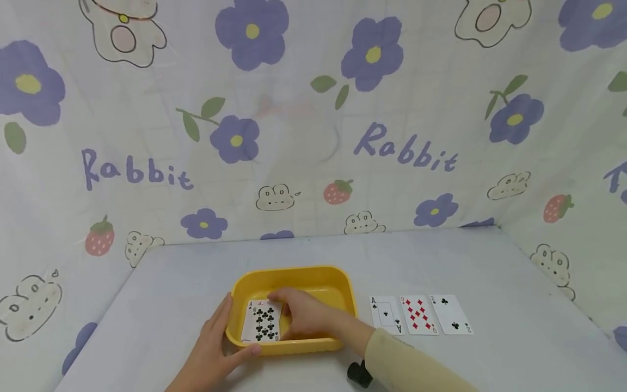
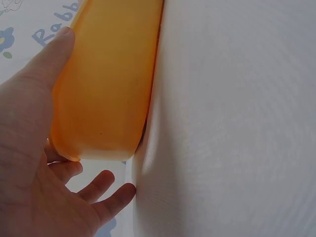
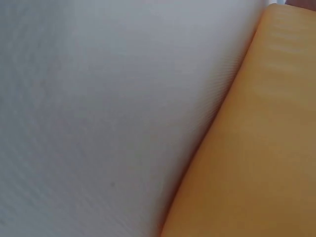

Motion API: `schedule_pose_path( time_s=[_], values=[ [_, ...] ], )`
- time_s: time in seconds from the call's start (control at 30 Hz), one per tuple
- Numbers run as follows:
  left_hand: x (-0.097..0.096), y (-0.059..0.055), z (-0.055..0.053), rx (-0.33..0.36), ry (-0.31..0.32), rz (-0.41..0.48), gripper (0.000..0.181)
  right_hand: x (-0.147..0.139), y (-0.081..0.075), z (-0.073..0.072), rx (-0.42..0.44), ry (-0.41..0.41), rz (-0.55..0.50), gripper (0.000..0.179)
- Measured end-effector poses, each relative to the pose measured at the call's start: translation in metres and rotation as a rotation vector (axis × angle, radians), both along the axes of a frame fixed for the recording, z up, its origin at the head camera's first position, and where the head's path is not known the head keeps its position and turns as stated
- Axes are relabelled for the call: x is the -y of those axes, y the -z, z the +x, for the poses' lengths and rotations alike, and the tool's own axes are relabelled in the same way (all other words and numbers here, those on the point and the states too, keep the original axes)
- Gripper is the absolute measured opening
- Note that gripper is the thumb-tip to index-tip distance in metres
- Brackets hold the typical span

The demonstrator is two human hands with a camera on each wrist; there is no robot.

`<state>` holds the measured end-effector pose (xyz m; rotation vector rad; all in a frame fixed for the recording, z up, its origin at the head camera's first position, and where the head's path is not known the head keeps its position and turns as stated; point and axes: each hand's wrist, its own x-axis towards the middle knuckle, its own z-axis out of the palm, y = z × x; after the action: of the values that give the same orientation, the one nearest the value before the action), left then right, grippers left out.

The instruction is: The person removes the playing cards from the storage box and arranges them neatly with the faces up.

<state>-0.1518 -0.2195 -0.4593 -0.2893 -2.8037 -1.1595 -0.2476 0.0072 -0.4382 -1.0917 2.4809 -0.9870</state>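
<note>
Inside the yellow tray (image 1: pixel 318 344), several playing cards lie overlapped at the left end, the ten of clubs (image 1: pixel 264 325) on top. My right hand (image 1: pixel 306 314) reaches in over the front rim and holds the ten of clubs by its right side, one fingertip at the top edge and another near the bottom corner. The left hand (image 1: pixel 215 340) holds the tray's front left corner, thumb on the front rim and fingers along the left side. In the left wrist view, some fingers (image 2: pixel 114 200) spread away from the tray wall. The right wrist view shows only the tray's outer wall (image 3: pixel 256 148), no fingers.
Right of the tray lie an ace of clubs (image 1: pixel 385 314), a nine of diamonds (image 1: pixel 418 314) and a two of clubs (image 1: pixel 450 314), face up in a row. A black object (image 1: pixel 360 374) sits under the right sleeve. Patterned cloth (image 1: pixel 294 120) rises behind the white tabletop (image 1: pixel 416 256).
</note>
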Motion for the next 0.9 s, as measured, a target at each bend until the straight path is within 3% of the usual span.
schedule_pose_path(
  time_s=[0.13, 0.33, 0.7, 0.9],
  values=[
    [0.0002, 0.0015, -0.0001, -0.04, 0.005, -0.001, 0.115, 0.0012, 0.0026, -0.0012, -0.049, -0.014, 0.044, 0.083],
    [-0.0004, 0.0011, 0.0004, -0.056, 0.007, -0.001, 0.115, 0.0017, 0.0046, -0.0009, -0.055, 0.002, 0.042, 0.077],
    [-0.0027, -0.0039, -0.0004, 0.027, -0.001, -0.006, 0.116, 0.0056, 0.0028, -0.0028, 0.017, 0.085, 0.03, 0.076],
    [-0.0039, -0.0064, -0.0006, 0.096, -0.012, -0.01, 0.118, 0.0086, 0.0043, -0.0056, -0.052, 0.175, 0.013, 0.059]
  ],
)
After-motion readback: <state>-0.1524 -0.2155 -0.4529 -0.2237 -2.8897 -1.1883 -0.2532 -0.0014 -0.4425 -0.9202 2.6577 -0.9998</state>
